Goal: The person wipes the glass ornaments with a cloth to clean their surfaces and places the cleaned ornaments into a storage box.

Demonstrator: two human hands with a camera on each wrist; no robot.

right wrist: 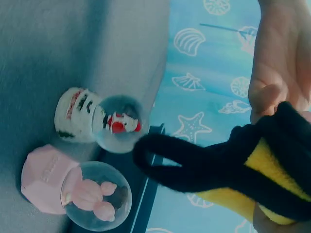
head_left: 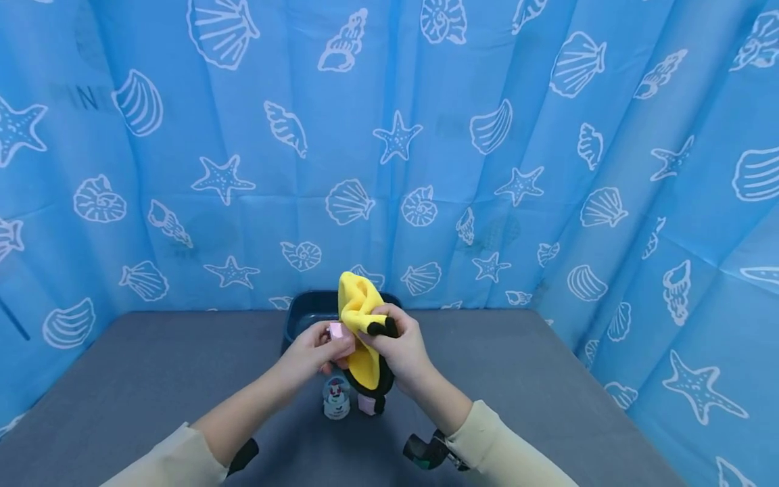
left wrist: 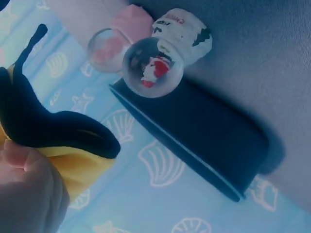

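A yellow cloth [head_left: 363,362] with black edging is bunched up between the two hands, above the table. My right hand [head_left: 398,345] grips it from the right, and a black edge folds over near the fingers. From the left, my left hand [head_left: 319,348] pinches a small pink faceted thing [head_left: 338,330] against the cloth; the rest of it is hidden by fingers and fabric. In the right wrist view a black loop [right wrist: 163,162] hangs off the cloth. Below the hands stand a snow globe with a Santa figure [right wrist: 75,116] and a pink snow globe with a bear [right wrist: 43,179].
Behind the snow globes sits a dark blue bin [head_left: 310,304], partly covered by the cloth and hands. The grey table [head_left: 201,358] backs onto a blue curtain [head_left: 389,169] printed with white shells and starfish. Dark camera mounts [head_left: 426,452] are on the wrists.
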